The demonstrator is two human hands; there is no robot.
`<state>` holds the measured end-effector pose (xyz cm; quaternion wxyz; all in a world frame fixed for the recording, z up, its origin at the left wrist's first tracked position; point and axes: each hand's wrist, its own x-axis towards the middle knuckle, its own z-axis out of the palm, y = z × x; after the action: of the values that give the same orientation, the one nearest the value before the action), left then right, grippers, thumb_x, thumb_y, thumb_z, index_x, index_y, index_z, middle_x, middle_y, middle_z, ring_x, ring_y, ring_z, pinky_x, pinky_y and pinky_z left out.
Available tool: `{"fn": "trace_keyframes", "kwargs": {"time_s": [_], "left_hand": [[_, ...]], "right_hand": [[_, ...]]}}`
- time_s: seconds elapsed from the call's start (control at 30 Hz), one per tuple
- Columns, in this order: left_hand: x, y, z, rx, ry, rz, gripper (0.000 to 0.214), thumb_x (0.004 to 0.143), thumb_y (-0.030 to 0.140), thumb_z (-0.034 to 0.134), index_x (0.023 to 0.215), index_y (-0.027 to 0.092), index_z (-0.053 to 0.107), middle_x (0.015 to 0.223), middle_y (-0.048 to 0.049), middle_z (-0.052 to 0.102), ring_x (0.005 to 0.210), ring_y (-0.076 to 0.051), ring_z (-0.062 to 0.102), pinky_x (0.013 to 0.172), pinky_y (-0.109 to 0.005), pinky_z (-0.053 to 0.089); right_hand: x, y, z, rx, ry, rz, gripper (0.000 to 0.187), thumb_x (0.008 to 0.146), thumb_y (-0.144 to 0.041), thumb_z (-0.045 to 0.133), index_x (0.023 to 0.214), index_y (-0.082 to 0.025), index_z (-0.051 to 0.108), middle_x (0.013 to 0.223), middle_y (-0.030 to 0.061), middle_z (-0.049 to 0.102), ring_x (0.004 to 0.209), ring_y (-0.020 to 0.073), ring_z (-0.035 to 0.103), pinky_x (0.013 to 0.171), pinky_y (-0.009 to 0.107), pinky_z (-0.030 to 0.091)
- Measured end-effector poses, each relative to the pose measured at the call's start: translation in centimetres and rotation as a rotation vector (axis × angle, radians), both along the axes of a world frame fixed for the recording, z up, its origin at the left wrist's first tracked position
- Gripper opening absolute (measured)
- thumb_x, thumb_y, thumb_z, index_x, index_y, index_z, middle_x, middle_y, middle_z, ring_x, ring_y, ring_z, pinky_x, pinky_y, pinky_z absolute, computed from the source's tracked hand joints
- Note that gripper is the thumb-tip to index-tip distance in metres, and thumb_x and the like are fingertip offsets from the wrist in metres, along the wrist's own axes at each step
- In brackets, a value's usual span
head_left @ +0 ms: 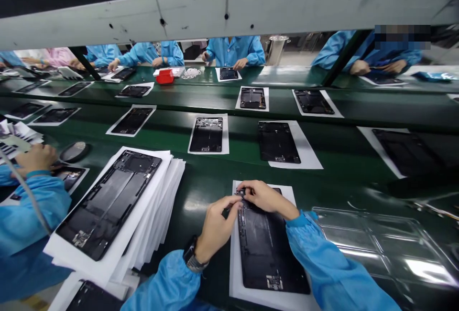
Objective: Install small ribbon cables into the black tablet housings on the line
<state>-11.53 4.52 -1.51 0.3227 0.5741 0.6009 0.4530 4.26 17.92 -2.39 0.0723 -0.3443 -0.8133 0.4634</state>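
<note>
A black tablet shell [267, 249] lies on a white sheet [236, 273] on the green worktop [201, 191]. At its far edge, left hand [215, 227] and right hand [263, 196] pinch a small part [241, 192] with fingers pressed together. Beyond, more shells lie on sheets.

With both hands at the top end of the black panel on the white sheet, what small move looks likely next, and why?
Probably pressing the small part down into the top edge of the black panel. The left hand pinches something small there, too small to identify, while the right hand rests fingers on the same corner, steadying the panel on its white sheet.
</note>
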Motion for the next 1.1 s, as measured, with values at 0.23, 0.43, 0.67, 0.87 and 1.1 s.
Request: {"fn": "trace_keyframes", "kwargs": {"time_s": [0.23,0.43,0.67,0.87,1.1], "left_hand": [[-2.1,2.1,5.6,0.202,0.885,-0.479,0.023,0.097,0.008,0.039,0.106,0.015,0.060,0.088,-0.0056,0.066,0.081,-0.018,0.063,0.077,-0.032,0.048],[-0.1,-0.3,6.3,0.288,1.095,-0.618,0.007,0.095,0.011,0.049,0.093,0.013,0.055,0.086,-0.0049,0.061,0.079,-0.020,0.058,0.069,-0.034,0.044],[1.4,-5.0,3.4,0.296,1.010,-0.732,0.018,0.097,0.012,0.044,0.109,0.007,0.056,0.099,-0.0104,0.060,0.088,-0.021,0.055,0.075,-0.034,0.045],[1.4,-6.6,1.5,0.206,0.974,-0.755,0.023,0.097,0.012,0.044,0.116,0.007,0.054,0.099,-0.0106,0.060,0.089,-0.022,0.055,0.075,-0.034,0.044],[1.4,-7.8,1.4,0.195,0.976,-0.729,0.021,0.098,0.013,0.041,0.115,0.007,0.053,0.096,-0.0093,0.059,0.087,-0.020,0.055,0.074,-0.033,0.045]], "right_hand": [[-1.0,1.9,2.8,-0.177,0.021,-0.240,0.034,0.088,-0.050,0.054,0.088,-0.017,0.064,0.056,0.0015,0.064,0.052,0.0160,0.056,0.052,0.026,0.037],[-1.1,-0.3,2.0,-0.330,-0.246,0.044,0.017,0.076,-0.032,0.071,0.074,-0.020,0.059,0.051,-0.0026,0.059,0.049,0.0147,0.055,0.049,0.024,0.033],[3.6,-5.6,0.0,0.016,-0.278,-0.167,0.009,0.085,-0.028,0.063,0.081,-0.023,0.056,0.065,-0.0012,0.064,0.059,0.0153,0.057,0.053,0.026,0.030],[3.9,-8.0,-0.6,-0.081,-0.204,-0.215,0.006,0.087,-0.023,0.060,0.082,-0.023,0.057,0.057,-0.0044,0.061,0.057,0.0144,0.057,0.055,0.026,0.032],[2.3,-10.5,-0.3,-0.118,-0.192,-0.140,0.008,0.083,-0.022,0.065,0.086,-0.022,0.058,0.065,-0.0034,0.062,0.065,0.0156,0.057,0.059,0.026,0.034]]}}
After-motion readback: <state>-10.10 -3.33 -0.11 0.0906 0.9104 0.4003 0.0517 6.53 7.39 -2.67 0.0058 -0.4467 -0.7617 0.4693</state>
